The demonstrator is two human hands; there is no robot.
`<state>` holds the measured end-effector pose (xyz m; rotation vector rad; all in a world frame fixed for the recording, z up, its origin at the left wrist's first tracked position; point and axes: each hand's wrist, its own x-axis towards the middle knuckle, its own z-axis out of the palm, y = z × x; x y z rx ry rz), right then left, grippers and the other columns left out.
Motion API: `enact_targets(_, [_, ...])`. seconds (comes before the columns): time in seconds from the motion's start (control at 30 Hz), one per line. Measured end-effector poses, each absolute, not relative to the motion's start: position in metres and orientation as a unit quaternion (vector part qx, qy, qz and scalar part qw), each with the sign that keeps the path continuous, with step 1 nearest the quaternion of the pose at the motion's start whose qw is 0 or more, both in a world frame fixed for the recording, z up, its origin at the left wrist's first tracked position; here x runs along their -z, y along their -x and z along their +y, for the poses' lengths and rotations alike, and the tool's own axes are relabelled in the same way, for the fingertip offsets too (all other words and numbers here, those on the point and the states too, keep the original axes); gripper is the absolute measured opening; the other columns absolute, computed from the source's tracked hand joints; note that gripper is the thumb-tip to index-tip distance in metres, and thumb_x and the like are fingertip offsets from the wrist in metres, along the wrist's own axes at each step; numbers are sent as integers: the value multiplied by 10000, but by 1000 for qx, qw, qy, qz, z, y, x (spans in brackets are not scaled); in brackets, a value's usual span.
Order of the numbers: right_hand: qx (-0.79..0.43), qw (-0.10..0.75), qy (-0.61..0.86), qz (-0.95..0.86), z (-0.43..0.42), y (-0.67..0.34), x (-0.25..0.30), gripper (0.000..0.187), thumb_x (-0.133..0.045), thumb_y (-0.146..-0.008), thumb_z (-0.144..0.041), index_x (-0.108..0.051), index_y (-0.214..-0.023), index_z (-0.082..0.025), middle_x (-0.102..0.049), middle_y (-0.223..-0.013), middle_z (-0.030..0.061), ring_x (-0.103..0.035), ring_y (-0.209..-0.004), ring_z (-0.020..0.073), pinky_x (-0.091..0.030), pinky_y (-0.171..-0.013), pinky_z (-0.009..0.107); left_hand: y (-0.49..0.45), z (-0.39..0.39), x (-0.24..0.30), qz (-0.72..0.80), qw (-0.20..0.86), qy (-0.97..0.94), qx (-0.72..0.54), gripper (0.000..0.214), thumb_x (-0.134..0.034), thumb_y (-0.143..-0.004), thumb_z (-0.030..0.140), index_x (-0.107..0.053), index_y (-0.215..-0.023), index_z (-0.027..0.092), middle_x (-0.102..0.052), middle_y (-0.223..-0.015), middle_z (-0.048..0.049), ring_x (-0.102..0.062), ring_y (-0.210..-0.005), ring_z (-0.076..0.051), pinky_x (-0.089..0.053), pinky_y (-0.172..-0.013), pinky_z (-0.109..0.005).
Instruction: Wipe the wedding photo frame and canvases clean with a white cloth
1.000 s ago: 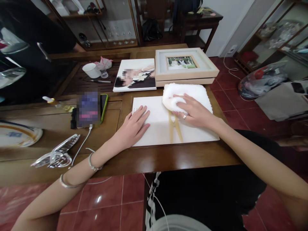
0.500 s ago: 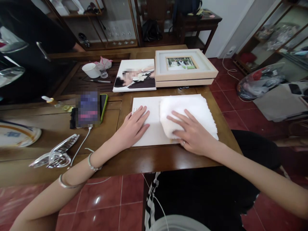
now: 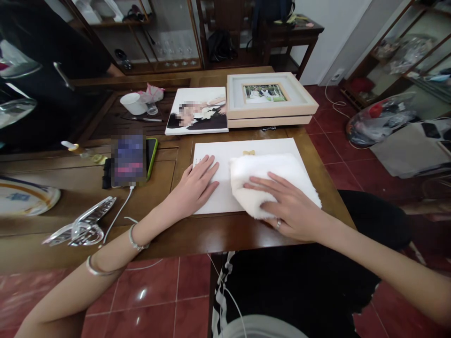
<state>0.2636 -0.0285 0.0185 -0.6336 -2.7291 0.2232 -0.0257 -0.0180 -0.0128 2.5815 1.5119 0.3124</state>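
A white flat panel (image 3: 216, 150) lies near the front edge of the wooden table, with a small gold-coloured piece (image 3: 248, 152) showing on its face. My left hand (image 3: 197, 188) rests flat on the panel's left part, fingers stretched out and holding nothing. Over the right part is a fluffy white cloth (image 3: 260, 169), folded and bunched at its near left corner. My right hand (image 3: 289, 204) presses down on this cloth and grips it, its thumb side partly in the fold. The cloth hides much of the panel's right side.
Behind the panel lie a photo print (image 3: 197, 112) and stacked pale wooden frames (image 3: 271, 112). To the left are a phone (image 3: 151, 159), a dropper bottle (image 3: 88, 152), a silvery clip-like object (image 3: 84, 225) and a white cup (image 3: 134, 103). A person in dark clothing (image 3: 70, 51) is across the table.
My right hand has slid the cloth towards me and slightly right, uncovering the panel's far edge and the gold-coloured piece. My left hand has stayed in place.
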Motion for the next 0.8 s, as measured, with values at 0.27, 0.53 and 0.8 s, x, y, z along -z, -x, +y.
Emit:
enact_targets(0.27, [-73, 154, 301, -938, 57, -243, -18, 261, -443, -977, -325, -655, -984, -172, -654, -1201, 160, -550, -1230, 325, -446, -1018, 527, 27, -18, 12, 502, 71, -856, -102, 509, -313, -1036, 352, -371, -1476, 104, -316, -1578, -203, -230, -1489, -315, -289, -1152, -550])
enact_targets(0.53, [-66, 134, 354, -923, 86, -220, -22, 318, -396, -1001, -334, -661, -1048, -165, -673, -1075, 146, -585, -1105, 323, -450, -965, 484, 26, -17, 11, 503, 75, -856, -98, 498, -318, -1038, 353, -357, -1485, 139, -310, -1584, -187, -228, -1490, -311, -295, -1145, -556])
enact_targets(0.8, [-42, 117, 242, -962, 33, -220, -13, 259, -559, -867, -158, -701, -1083, -165, -530, -1432, 171, -379, -1407, 347, -251, -1138, 643, 28, -17, 14, 503, 79, -854, -106, 511, -324, -1033, 360, -355, -1492, 136, -316, -1582, -185, -228, -1490, -314, -271, -1160, -560])
